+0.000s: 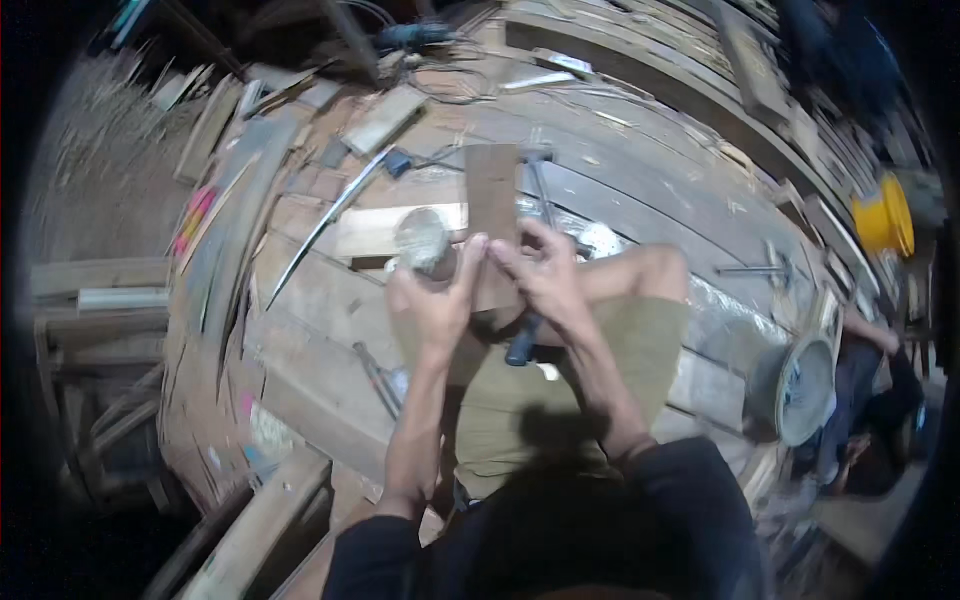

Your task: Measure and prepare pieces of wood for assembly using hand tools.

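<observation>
The right hand (540,275) seems to pinch the right edge of a brown rectangular wooden board (493,190); the left hand (436,295) lays its thumb against the board, fingers hidden, grip impossible to tell. The board lies between both, about equally near, long axis pointing away. Beyond the left hand, a blurred grey round object (422,240) partly covers a pale wooden block (372,232).

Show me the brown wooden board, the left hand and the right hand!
Brown wooden board (492,190): head view, upper part.
Left hand (438,303): head view, hand's middle.
Right hand (549,279): head view, hand's middle.
</observation>
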`<act>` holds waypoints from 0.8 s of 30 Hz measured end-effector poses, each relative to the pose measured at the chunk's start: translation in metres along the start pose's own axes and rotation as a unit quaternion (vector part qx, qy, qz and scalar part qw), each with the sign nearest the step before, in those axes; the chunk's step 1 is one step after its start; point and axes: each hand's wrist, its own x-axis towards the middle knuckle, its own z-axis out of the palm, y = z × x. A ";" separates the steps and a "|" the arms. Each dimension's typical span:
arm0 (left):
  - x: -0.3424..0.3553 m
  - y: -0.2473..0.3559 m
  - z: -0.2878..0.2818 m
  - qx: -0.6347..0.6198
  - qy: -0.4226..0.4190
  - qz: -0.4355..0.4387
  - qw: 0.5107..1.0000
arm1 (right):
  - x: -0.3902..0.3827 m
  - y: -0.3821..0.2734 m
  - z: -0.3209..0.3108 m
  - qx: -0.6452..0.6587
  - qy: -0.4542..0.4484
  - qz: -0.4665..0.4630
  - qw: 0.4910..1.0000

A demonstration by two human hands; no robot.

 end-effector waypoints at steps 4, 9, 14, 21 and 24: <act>0.000 -0.004 -0.001 -0.059 -0.010 -0.009 0.998 | 0.003 -0.009 0.002 0.042 -0.015 -0.008 0.999; -0.007 -0.003 0.009 -0.086 -0.017 0.017 0.996 | 0.004 -0.005 -0.005 -0.010 0.023 -0.060 0.998; -0.016 -0.010 0.016 0.013 -0.067 0.028 0.997 | -0.002 -0.014 -0.017 -0.054 0.108 -0.098 0.988; -0.035 -0.011 0.015 0.196 -0.083 0.105 0.972 | -0.013 -0.033 0.000 0.147 0.173 -0.071 0.971; -0.042 0.009 0.025 0.138 -0.090 0.078 0.983 | -0.012 -0.034 -0.001 0.134 0.181 -0.107 0.968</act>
